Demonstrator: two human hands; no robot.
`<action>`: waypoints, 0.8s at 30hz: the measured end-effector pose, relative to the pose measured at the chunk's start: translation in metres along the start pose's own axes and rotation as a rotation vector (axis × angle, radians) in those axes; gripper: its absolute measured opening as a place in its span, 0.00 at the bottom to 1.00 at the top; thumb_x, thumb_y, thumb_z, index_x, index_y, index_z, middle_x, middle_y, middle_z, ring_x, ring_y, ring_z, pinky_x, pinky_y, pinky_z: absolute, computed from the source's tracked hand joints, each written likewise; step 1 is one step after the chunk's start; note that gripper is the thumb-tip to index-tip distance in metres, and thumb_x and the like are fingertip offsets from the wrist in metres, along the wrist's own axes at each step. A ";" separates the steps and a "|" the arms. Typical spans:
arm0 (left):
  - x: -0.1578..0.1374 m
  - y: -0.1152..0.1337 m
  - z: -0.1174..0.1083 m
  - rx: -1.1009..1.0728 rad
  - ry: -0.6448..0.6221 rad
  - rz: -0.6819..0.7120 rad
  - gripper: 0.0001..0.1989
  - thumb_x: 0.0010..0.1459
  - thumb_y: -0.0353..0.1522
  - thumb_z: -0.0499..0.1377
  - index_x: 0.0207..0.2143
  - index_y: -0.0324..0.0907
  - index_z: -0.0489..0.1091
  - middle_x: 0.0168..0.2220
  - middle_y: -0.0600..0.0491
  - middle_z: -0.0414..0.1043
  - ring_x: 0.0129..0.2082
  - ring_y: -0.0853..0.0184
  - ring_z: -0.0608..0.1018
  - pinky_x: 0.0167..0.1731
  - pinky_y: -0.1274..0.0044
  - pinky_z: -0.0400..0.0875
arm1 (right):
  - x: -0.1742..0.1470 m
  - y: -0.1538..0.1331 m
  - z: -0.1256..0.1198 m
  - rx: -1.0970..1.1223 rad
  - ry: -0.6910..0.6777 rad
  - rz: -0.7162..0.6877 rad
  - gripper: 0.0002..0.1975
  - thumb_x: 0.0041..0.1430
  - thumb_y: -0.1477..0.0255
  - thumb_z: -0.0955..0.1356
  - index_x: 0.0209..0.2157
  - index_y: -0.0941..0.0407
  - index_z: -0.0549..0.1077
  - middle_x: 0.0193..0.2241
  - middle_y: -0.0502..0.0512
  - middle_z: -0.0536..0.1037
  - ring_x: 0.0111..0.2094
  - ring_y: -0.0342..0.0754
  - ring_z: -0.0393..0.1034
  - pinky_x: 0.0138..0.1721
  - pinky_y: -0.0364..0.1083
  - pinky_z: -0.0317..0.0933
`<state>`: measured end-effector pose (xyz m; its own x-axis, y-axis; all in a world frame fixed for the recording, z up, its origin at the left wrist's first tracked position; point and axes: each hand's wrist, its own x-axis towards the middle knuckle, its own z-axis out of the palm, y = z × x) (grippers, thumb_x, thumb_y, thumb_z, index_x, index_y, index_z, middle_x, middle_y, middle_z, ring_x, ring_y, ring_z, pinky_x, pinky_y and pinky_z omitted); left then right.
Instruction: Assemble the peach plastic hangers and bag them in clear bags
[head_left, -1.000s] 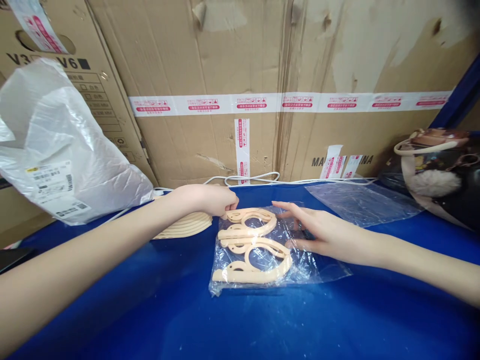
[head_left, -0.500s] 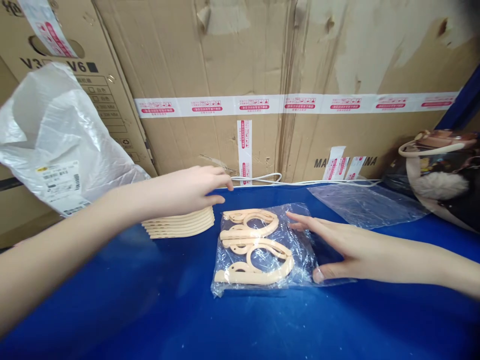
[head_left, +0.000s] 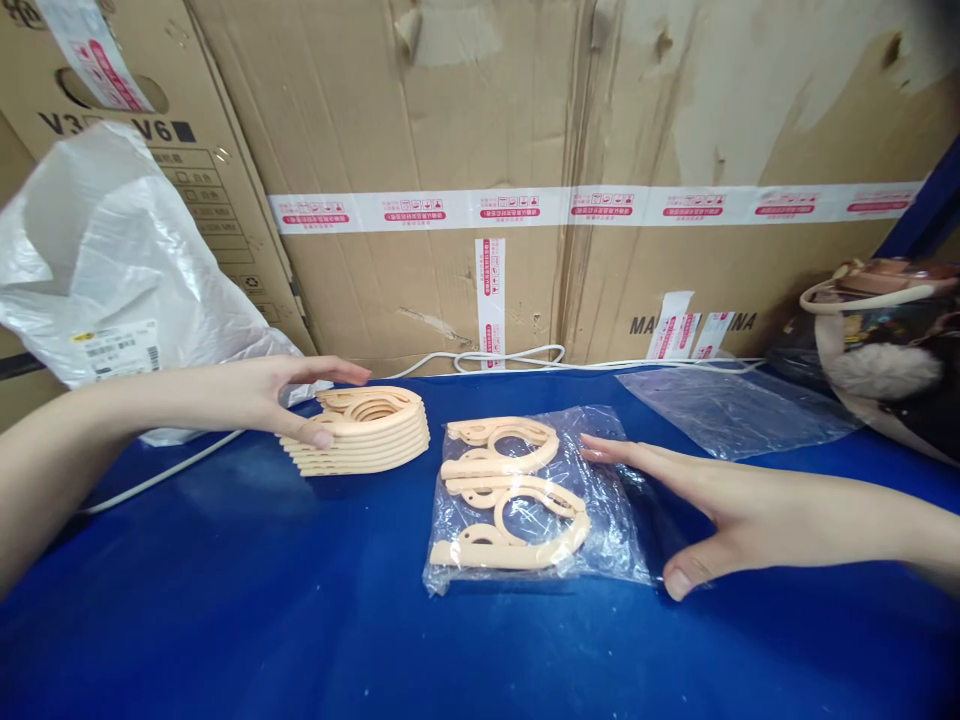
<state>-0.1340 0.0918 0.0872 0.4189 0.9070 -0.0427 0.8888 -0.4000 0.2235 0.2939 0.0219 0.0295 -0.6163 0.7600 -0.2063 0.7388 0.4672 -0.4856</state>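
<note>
Two stacks of beige folding hangers (head_left: 525,555) lie side by side in a clear plastic bag (head_left: 611,510) on the blue table. At the bag's right edge is my right hand (head_left: 720,510), fingers spread, thumb apart, holding nothing; whether its fingertips touch the plastic I cannot tell. A loose pile of the same beige hangers (head_left: 375,440) stands to the left of the bag. My left hand (head_left: 277,400) is at that pile's left end, thumb and fingers apart, with the thumb over its near side. Contact there is unclear.
A white plastic mailing bag (head_left: 150,270) leans at the left against a cardboard box (head_left: 225,130). Behind the table stand large taped cartons (head_left: 420,130), with a white cable (head_left: 517,358) along their foot. A flat clear bag (head_left: 727,405) and a dark bag with a pompom (head_left: 885,370) are on the right.
My left hand has moved left and down from above the hanger pile to its left end, uncovering the pile. My right hand has shifted slightly right, its thumb farther from the fingers.
</note>
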 end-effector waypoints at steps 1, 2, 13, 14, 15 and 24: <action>0.001 -0.001 0.000 -0.011 0.004 0.000 0.32 0.53 0.41 0.63 0.59 0.43 0.60 0.60 0.51 0.64 0.57 0.59 0.67 0.55 0.69 0.58 | -0.001 0.000 -0.001 0.011 -0.002 0.007 0.50 0.49 0.55 0.72 0.67 0.44 0.42 0.68 0.51 0.45 0.66 0.62 0.41 0.63 0.59 0.44; 0.001 -0.002 0.000 -0.020 0.004 0.000 0.32 0.53 0.40 0.63 0.59 0.43 0.60 0.60 0.51 0.64 0.57 0.59 0.67 0.55 0.70 0.58 | -0.001 0.000 -0.001 0.020 0.002 0.014 0.49 0.50 0.55 0.72 0.67 0.43 0.43 0.68 0.51 0.46 0.66 0.62 0.42 0.63 0.59 0.44; -0.004 0.004 -0.004 -0.053 0.071 0.014 0.40 0.52 0.44 0.62 0.63 0.46 0.49 0.55 0.51 0.67 0.54 0.61 0.69 0.52 0.74 0.61 | -0.001 0.006 -0.008 0.038 0.332 -0.017 0.39 0.51 0.58 0.72 0.63 0.43 0.56 0.64 0.51 0.59 0.63 0.61 0.53 0.61 0.60 0.52; -0.004 0.009 -0.004 -0.046 0.109 0.030 0.40 0.52 0.45 0.62 0.63 0.46 0.49 0.54 0.51 0.67 0.54 0.60 0.69 0.52 0.73 0.62 | 0.000 0.005 -0.008 0.047 0.386 -0.017 0.37 0.51 0.57 0.72 0.61 0.43 0.59 0.63 0.51 0.61 0.62 0.60 0.54 0.61 0.60 0.52; -0.005 0.016 -0.002 -0.039 0.149 0.059 0.39 0.52 0.45 0.62 0.63 0.46 0.49 0.54 0.51 0.67 0.54 0.59 0.69 0.51 0.72 0.62 | 0.001 0.002 -0.008 0.071 0.445 -0.022 0.33 0.52 0.57 0.71 0.59 0.43 0.62 0.61 0.51 0.63 0.61 0.59 0.55 0.60 0.60 0.52; -0.011 0.122 0.067 -0.043 0.441 0.552 0.37 0.53 0.36 0.60 0.62 0.43 0.48 0.56 0.46 0.59 0.54 0.58 0.66 0.54 0.69 0.63 | 0.026 -0.047 0.019 0.651 0.546 -0.125 0.17 0.60 0.57 0.66 0.46 0.52 0.70 0.39 0.55 0.77 0.35 0.48 0.71 0.30 0.45 0.65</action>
<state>-0.0183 0.0243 0.0497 0.6839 0.5459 0.4840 0.5568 -0.8192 0.1373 0.2375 0.0112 0.0304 -0.3419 0.9091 0.2380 0.2679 0.3370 -0.9026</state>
